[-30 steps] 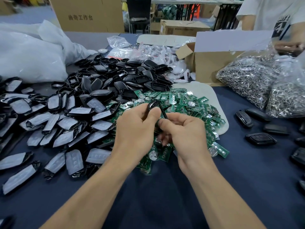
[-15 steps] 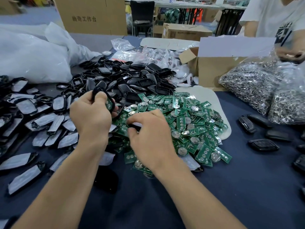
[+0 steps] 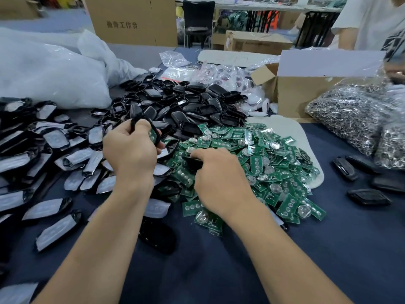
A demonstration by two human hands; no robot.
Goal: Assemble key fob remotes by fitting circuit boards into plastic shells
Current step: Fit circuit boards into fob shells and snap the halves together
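Hands parted since second ago. Left hand (image 3: 131, 150) clamps shell (image 3: 157, 138), board (image 3: 152, 134) seated, at 10 o'clock of board pile (image 3: 263, 167). Right hand (image 3: 219, 174) on pile's 9 o'clock edge, fingers curled over dark piece (image 3: 194, 164); grip unclear. Likely fetching next part.

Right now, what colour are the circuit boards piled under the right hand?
Green, with silver round contacts; the head view shows the circuit boards clearly.
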